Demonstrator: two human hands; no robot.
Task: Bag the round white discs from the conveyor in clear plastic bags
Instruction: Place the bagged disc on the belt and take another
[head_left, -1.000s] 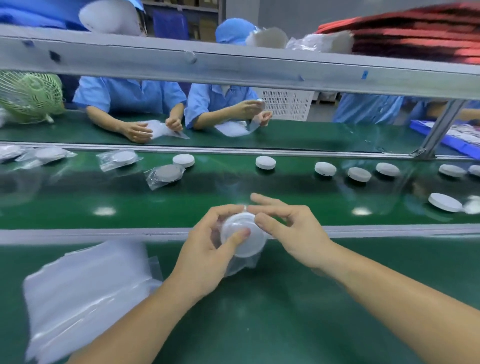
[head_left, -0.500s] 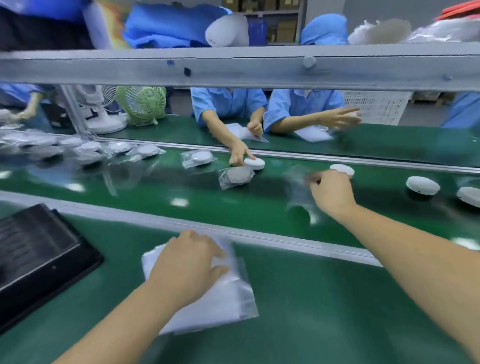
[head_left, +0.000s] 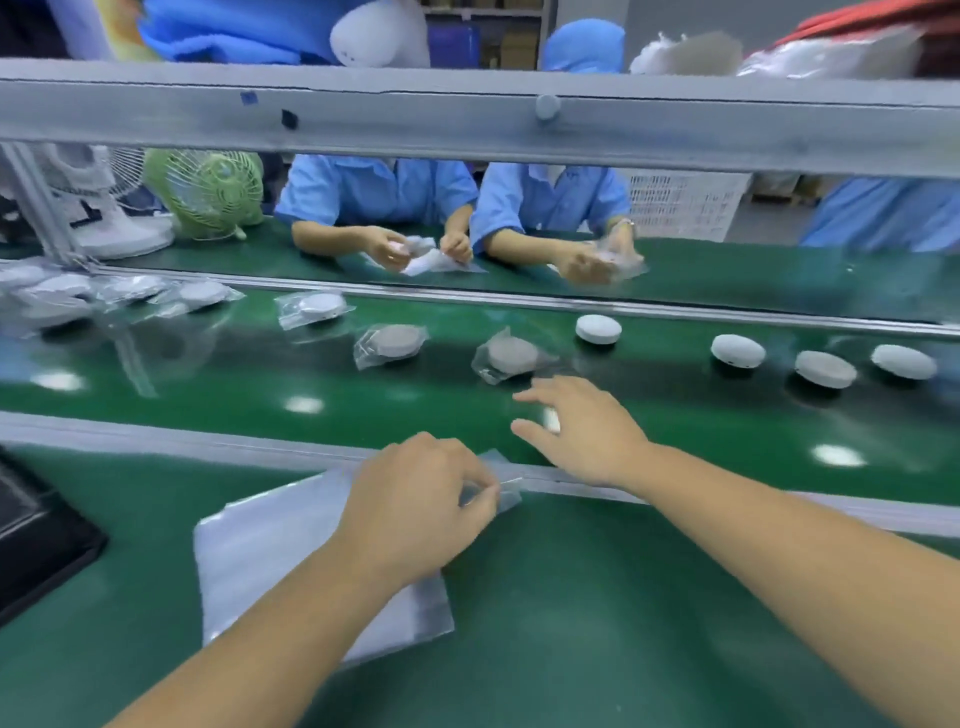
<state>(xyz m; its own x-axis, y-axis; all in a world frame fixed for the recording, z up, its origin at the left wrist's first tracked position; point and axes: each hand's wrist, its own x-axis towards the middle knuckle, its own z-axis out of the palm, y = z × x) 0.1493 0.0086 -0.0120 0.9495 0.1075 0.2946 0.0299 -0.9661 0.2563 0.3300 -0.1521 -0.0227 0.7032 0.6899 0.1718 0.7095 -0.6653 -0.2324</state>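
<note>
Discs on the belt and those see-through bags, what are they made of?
The white discs look like hard moulded plastic with a smooth, matt finish: they have even rounded edges and little shine. The clear bags look like thin, soft, glossy plastic film: discs already bagged show through it, and a corner crinkles where the left hand pinches it. Looks alone can't make this certain.

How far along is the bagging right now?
Done: several bagged discs lie on the belt; the nearest bagged disc sits just beyond the right hand. In hand: the left hand pinches a clear bag at the stack of bags; the right hand is open, holding nothing. Left: four unbagged ones further right, starting with the bare disc.
</note>
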